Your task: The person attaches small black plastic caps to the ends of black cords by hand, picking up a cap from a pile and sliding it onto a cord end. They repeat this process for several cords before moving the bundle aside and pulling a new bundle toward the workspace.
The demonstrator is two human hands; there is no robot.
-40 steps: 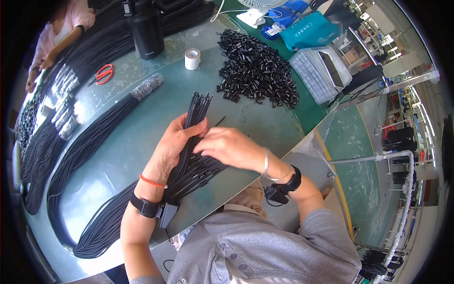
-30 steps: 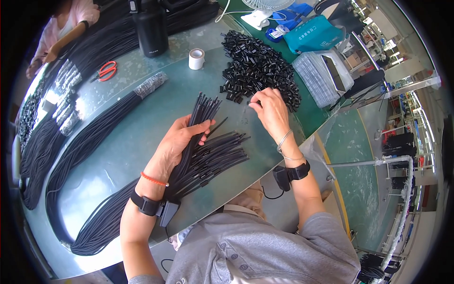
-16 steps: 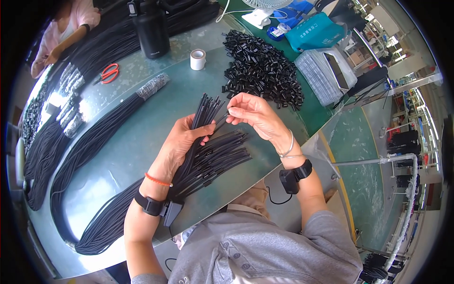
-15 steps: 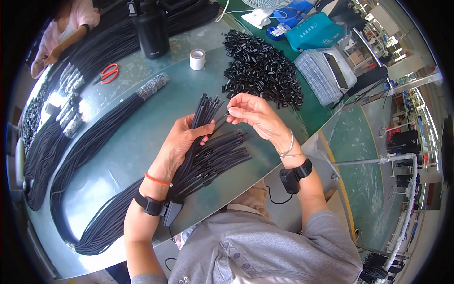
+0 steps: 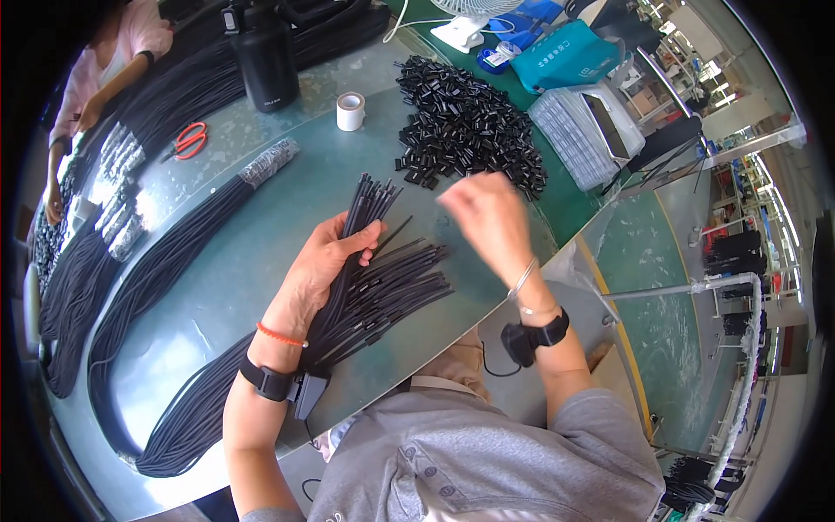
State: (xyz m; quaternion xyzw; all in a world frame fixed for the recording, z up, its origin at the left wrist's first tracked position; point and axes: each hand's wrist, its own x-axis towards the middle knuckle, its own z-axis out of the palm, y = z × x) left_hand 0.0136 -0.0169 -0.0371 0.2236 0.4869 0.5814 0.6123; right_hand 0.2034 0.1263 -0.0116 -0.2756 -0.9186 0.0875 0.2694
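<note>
My left hand (image 5: 323, 257) is closed round a bundle of thin black cables (image 5: 369, 202), its ends pointing up and away past the thumb. One cable end (image 5: 398, 230) sticks out to the right, apart from the rest. Beneath and right of that hand, more black cable ends (image 5: 404, 283) lie fanned out on the table. My right hand (image 5: 491, 222) is off the cables, in the air just short of a heap of small black tube-like pieces (image 5: 470, 122). Motion blurs its fingers, so whether they hold anything does not show.
A white tape roll (image 5: 350, 111), a black bottle (image 5: 263, 61) and red-handled scissors (image 5: 187, 141) stand or lie farther back. A wrapped cable bundle (image 5: 270, 163) curves across the left. A clear plastic box (image 5: 578, 139) sits at the right edge. Another person's arm (image 5: 109, 87) is at far left.
My right hand has left the single cable end beside the bundle and moved right, toward the heap. The left hand keeps its hold on the bundle.
</note>
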